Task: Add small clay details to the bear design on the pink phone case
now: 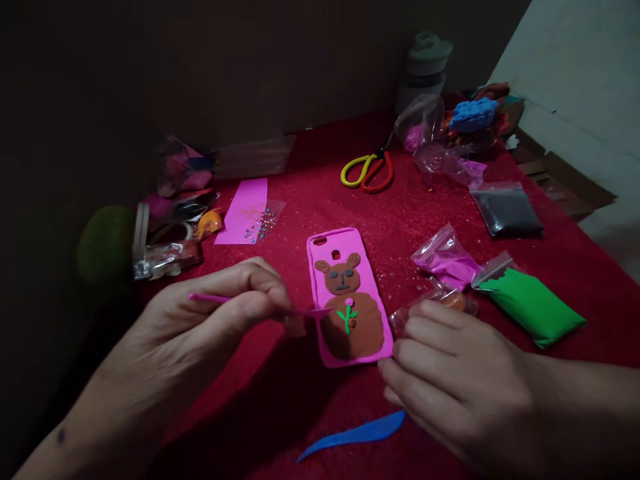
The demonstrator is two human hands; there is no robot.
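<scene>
Pinching a slim pink plastic tool [315, 311] between the thumb and fingers of my left hand [210, 327], I have its thin end over the left side of a flat brown clay bear [363, 337], though I cannot tell whether it touches. The bear lies on a pink rectangular phone case [348, 241], which rests flat on the red cloth-covered bench [300, 207] between my hands, camera cutouts at the far end. On the bear's belly sits a small pink clay flower with green stem and leaves [347, 317], a brown clay dot [353, 324] just beside the stem. My right hand [455, 373] is loosely curled at the case's near right corner; the fingertips are partly hidden, so I cannot tell whether they hold anything. A curved blue plastic blade [355, 435] lies nearest me, close to that hand. Beyond my right hand are a clear bag of green clay [540, 307] and a clear bag of pink clay [454, 268]. Farther off lie scissors with yellow and red handles [391, 175], and to the left a pink card [245, 200].
</scene>
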